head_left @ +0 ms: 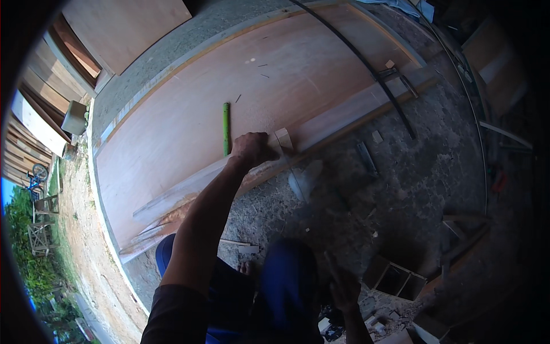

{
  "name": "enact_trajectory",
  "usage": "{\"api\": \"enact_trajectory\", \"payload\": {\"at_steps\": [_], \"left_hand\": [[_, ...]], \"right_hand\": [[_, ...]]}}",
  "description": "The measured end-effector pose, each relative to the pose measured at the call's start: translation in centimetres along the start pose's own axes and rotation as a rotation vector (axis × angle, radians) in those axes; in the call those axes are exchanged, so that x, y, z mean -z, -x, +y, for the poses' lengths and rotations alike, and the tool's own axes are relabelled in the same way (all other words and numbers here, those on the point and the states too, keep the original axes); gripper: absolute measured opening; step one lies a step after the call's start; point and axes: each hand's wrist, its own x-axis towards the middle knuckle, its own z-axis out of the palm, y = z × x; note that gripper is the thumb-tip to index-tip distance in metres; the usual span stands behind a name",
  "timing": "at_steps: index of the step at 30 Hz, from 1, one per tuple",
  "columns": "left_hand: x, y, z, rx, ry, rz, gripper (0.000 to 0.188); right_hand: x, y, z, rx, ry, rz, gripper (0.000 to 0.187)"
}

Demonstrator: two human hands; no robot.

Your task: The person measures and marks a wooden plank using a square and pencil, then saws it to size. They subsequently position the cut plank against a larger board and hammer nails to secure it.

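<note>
My left hand [250, 148] is closed at the near edge of a large plywood panel [189, 109], its fingers curled down over a long wooden plank [338, 119] lying along that edge. Just right of its knuckles sits a small pale wood block [283, 139]. A bright green stick [226, 129] lies on the panel just beyond the wrist. Low on the right, in deep shadow, my right hand [345, 292] is beside my knee. Its fingers look closed around a dark, slim thing too dim to name.
A dark curved strip [366, 63] crosses the panel's right part, near a metal clamp [401, 81]. On the concrete floor lie a metal piece [366, 157], a small wooden frame box [401, 281] and scraps. Boards [120, 28] lean at the far left.
</note>
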Motion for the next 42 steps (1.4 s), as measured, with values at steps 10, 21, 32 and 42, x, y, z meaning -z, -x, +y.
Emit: {"api": "enact_trajectory", "payload": {"at_steps": [10, 21, 32, 42], "left_hand": [[0.8, 0.3, 1.5, -0.035, -0.046, 0.082, 0.052], [-2.1, 2.0, 0.5, -0.077, -0.011, 0.141, 0.051], [6.0, 11.2, -8.3, -0.130, 0.049, -0.053, 0.046], [23.4, 21.9, -16.4, -0.443, 1.067, 0.861, 0.041]], "right_hand": [[-4.7, -12.3, 2.7, 0.186, -0.081, 0.224, 0.050], [-4.2, -1.9, -1.5, 0.151, 0.392, 0.523, 0.050], [-1.1, 3.0, 2.4, 0.095, 0.412, 0.457, 0.053], [-5.7, 4.6, 13.2, 0.124, 0.657, -0.177, 0.031]]}}
